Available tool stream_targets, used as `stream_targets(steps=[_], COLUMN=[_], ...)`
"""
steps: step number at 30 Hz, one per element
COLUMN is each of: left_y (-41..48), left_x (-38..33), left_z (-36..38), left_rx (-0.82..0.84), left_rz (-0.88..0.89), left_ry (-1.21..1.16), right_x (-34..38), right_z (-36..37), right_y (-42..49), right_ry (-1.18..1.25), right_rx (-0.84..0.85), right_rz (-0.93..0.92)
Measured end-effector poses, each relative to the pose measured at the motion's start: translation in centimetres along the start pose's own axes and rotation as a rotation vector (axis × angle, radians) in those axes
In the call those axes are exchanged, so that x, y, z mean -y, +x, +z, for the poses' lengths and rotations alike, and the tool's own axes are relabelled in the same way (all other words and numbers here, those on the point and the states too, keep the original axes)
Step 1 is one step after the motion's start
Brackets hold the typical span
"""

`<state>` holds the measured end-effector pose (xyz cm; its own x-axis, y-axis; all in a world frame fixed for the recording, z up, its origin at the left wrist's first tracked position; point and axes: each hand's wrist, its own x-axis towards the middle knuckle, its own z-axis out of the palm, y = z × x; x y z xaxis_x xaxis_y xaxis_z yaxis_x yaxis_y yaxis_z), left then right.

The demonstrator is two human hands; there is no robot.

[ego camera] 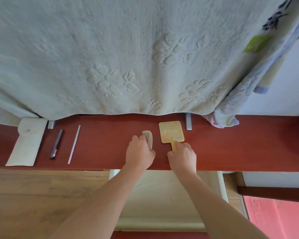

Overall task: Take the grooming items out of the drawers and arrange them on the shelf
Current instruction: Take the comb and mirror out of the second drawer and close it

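- The left hand (pixel 139 152) curls its fingers over the comb (pixel 148 138), apparently laying it flat on the shelf (pixel 231 149).
- The right hand (pixel 182 156) pinches the yellow mirror (pixel 171 131) by its handle (likely squaring it beside the comb).

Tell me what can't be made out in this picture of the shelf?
All in the head view:
- comb: lower end covered by the left hand.
- mirror: handle partly under the right hand; its print too blurred to read.
- shelf: back strip hidden by the hanging blanket.
- dark pen: label too small to read.
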<state>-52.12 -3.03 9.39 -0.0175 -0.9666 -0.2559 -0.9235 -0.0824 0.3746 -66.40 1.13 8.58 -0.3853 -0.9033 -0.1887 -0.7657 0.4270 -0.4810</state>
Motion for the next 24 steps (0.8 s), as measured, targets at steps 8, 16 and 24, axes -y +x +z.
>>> stream_targets(steps=[8,16,24], left_y=[0.0,-0.1,0.0], left_x=[0.2,1.0,1.7], left_z=[0.3,0.6,0.5], left_rx=[-0.016,-0.029,-0.022], left_rz=[0.017,0.07,0.101], left_ry=[-0.044,-0.117,-0.14], right_x=[-0.3,-0.5,-0.8], right_z=[0.5,1.0,0.8], right_y=[-0.1,-0.4,-0.4], right_ry=[0.018,0.02,0.041], right_rx=[-0.016,-0.019,-0.017], right_rz=[-0.016,-0.018,-0.013])
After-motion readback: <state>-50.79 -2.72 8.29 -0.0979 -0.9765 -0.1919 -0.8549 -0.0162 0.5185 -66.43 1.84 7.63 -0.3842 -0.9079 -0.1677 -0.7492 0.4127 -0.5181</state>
